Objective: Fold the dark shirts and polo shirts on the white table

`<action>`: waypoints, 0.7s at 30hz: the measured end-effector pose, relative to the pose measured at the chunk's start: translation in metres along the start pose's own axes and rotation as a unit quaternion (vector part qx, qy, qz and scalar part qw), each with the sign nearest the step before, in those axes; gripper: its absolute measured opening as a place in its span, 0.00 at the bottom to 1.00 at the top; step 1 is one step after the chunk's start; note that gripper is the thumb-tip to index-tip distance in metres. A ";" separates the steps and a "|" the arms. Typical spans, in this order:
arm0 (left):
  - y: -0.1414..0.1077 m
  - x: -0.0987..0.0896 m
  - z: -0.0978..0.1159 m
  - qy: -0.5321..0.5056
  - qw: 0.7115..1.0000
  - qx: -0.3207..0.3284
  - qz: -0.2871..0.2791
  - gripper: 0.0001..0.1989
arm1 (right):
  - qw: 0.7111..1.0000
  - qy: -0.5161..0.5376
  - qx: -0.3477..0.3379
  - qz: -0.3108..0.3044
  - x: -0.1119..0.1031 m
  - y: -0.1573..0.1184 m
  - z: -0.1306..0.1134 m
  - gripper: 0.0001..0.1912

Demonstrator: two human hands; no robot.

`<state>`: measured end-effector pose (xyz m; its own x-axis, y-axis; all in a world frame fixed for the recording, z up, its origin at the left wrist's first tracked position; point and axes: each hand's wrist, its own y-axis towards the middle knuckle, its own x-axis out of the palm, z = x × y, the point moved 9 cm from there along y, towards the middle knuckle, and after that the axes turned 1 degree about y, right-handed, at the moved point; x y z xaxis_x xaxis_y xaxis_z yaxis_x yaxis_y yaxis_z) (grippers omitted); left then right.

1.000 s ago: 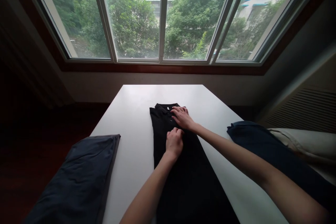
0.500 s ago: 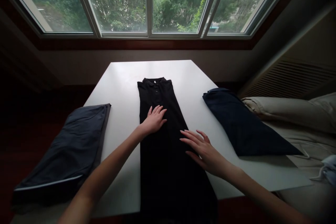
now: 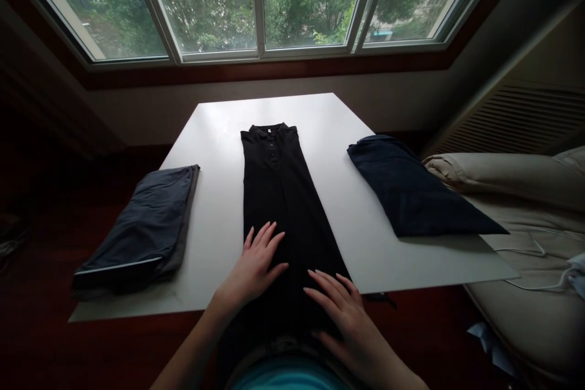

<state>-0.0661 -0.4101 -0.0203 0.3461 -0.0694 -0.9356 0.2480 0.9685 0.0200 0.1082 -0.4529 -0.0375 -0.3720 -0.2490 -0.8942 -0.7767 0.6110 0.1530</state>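
A black collared shirt point(image 3: 286, 195), folded long and narrow, lies down the middle of the white table point(image 3: 219, 134), its collar toward the window. My left hand point(image 3: 256, 263) rests on the shirt's left side, fingers spread. Lower on the right side of the shirt is my right hand point(image 3: 340, 311), its fingers apart and holding nothing. The shirt's bottom end, near my body, is dark and hard to make out.
Folded dark trousers point(image 3: 141, 219) lie at the table's left edge. A folded navy garment point(image 3: 415, 195) is on the right side. Beyond it stands a beige sofa point(image 3: 516, 213) with a white cord. A window point(image 3: 214, 6) is behind the table.
Both hands have moved down the shirt toward my body. The view has tilted down and shows more of the table's near edge and a teal garment on my body.
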 end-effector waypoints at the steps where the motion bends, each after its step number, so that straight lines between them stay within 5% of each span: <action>1: -0.007 0.003 0.006 -0.001 1.000 0.004 -0.006 0.33 | 1.000 -0.008 0.003 0.006 0.004 -0.002 -0.001 0.40; 5: -0.042 0.019 0.031 0.024 0.998 0.044 -0.032 0.48 | 0.997 -0.039 0.045 0.051 0.007 -0.001 0.001 0.43; 11: -0.074 0.027 0.035 0.125 0.989 0.072 0.041 0.46 | 0.998 -0.011 0.050 0.033 0.010 0.007 0.004 0.45; 15: -0.082 0.023 0.034 0.096 0.987 0.102 0.079 0.45 | 0.994 0.085 0.060 -0.022 -0.004 0.014 -0.001 0.35; 21: -0.089 0.009 0.036 0.027 0.982 0.128 0.136 0.34 | 0.940 0.295 0.169 -0.035 -0.024 0.027 -0.005 0.33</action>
<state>-0.0523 -0.5054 -0.0173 0.3850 0.2020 -0.9005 0.3756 0.8570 0.3529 0.0939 -0.4342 -0.0101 -0.6198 -0.6106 -0.4930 -0.6418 0.7559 -0.1294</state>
